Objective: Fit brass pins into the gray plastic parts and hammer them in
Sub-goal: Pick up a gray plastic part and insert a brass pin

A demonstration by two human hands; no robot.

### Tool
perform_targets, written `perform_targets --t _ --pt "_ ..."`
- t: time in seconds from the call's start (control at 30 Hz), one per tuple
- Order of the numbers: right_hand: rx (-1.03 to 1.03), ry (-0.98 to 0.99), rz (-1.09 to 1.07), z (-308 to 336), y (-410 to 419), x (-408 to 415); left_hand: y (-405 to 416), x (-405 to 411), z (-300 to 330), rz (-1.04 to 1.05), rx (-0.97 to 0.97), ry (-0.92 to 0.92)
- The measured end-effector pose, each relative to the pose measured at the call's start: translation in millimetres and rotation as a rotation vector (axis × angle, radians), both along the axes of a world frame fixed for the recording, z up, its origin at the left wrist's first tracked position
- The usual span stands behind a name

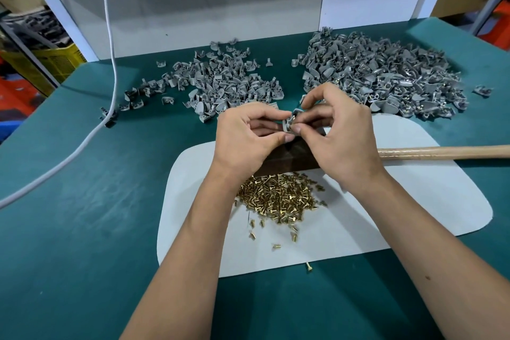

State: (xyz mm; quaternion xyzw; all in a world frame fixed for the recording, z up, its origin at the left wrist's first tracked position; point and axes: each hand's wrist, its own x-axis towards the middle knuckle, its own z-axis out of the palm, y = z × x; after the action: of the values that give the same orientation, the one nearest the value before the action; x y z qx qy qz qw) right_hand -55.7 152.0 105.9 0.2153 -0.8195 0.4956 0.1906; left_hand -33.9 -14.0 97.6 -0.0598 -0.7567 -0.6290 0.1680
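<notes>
- Your left hand (pixel 248 135) has a small gray plastic part (pixel 290 124) pinched between thumb and fingertips, held up over the dark block (pixel 289 159).
- Your right hand (pixel 339 132) is curled in on the same part from the other side, fingertips pinching at its top. There's a glint of brass there, too small to call for sure.
- The loose brass pins (pixel 278 199) sit in a shiny heap on the white mat (pixel 386 201), just near the block, with a few strays toward you and one off on the green table cover (pixel 69 229).
- Two piles of matte gray parts at the back: a thinner scattered left pile (pixel 220 83) and a bigger, denser right pile (pixel 386 74), some of those showing brass.
- A smooth wooden handle (pixel 447 152) lies across the mat's right side.
- A white cable (pixel 110 50) hangs down on the left and trails over the cover.
</notes>
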Motion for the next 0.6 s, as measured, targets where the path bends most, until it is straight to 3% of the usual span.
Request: perform_targets --t 0.6 --pt "0.025 0.023 -0.002 -0.9 -2.0 1.2 6.7 2.5 1.8 0.091 -0.139 0.052"
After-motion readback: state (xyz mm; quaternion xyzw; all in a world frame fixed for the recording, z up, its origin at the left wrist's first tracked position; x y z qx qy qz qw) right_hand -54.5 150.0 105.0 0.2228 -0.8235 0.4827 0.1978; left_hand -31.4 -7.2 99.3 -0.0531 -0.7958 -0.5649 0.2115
